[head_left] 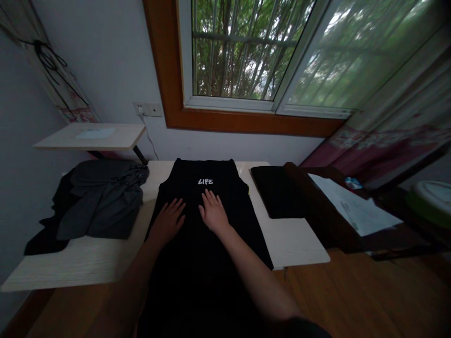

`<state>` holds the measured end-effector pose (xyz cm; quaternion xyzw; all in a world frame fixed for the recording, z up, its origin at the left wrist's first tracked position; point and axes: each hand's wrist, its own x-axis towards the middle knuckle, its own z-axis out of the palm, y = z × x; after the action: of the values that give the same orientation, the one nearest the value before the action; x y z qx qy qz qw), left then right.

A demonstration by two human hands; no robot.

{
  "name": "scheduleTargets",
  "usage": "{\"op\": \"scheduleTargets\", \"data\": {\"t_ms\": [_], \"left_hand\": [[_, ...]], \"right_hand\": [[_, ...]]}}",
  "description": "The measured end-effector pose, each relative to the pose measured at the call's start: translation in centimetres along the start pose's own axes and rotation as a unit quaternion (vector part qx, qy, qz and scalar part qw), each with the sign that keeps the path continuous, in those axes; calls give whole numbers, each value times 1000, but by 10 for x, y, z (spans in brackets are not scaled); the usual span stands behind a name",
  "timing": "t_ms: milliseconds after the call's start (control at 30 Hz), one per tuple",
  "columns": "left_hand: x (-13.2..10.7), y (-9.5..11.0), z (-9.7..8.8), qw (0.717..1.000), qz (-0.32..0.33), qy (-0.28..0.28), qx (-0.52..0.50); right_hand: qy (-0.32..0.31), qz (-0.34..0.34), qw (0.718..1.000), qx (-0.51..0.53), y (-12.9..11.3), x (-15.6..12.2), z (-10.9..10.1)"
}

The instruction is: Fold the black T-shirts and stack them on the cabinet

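A black sleeveless top [207,244] with white "LIFE" lettering lies flat along the middle of a pale wooden table [88,258], its lower part hanging over the near edge. My left hand [168,219] rests palm down on the cloth, fingers spread. Just right of it, below the lettering, my right hand [213,211] also lies flat on the top with its fingers stretched out. Both hands hold nothing.
A heap of grey and black clothes [95,199] sits on the table's left side. A folded black garment [276,190] lies at the right. Papers [352,204] rest on a dark desk further right. A small shelf [91,136] juts from the wall under the window.
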<state>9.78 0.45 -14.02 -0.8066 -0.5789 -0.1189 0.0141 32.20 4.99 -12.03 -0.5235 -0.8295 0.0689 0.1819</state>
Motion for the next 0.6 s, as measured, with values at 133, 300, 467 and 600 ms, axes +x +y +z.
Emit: {"op": "scheduleTargets", "data": {"t_ms": [133,300,467,600], "left_hand": [[-1,-1,-3,1000,0,-3,4],[-4,-1,-5,1000,4,3,6],[-4,0,-4,1000,4,3,7],[-4,-2,-2,1000,2,2,4]], "right_hand": [[-25,-37,999,-5,-16,3,10],[-27,-27,999,-16,0,-10,2],[-27,-8,999,-34,23,-30,-11],[-20,8,998,-51,41,-44,-16]]}}
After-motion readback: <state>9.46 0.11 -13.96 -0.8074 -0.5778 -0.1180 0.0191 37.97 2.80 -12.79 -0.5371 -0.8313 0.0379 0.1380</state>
